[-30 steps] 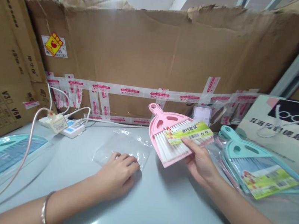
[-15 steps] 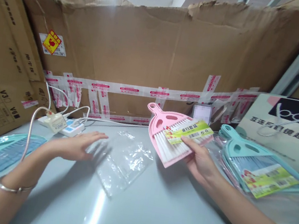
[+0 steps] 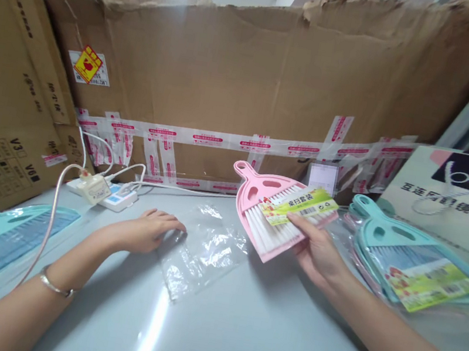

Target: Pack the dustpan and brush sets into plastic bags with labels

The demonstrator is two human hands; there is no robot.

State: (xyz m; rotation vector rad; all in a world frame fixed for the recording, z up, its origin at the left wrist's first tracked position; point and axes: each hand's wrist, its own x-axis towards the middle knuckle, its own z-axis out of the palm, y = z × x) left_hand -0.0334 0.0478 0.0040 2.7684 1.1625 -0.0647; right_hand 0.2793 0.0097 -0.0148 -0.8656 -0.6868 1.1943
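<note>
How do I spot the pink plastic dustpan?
Find the big brown cardboard box. Before it, right of the clear plastic bag, the right hand holds the pink plastic dustpan. Its white-bristled brush sets it apart from turquoise plastic dustpans.

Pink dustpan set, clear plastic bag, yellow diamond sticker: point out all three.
Pink dustpan set (image 3: 267,234), head view: white brush bristles.
Clear plastic bag (image 3: 206,254), head view: its middle.
Yellow diamond sticker (image 3: 87,64), head view: red broken-glass symbol.

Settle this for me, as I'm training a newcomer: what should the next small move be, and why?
Probably for the left hand to lift the bag slightly by its left edge: it lies flat on the table, the hand is at that edge, and the right hand is busy holding the pink set.
</note>
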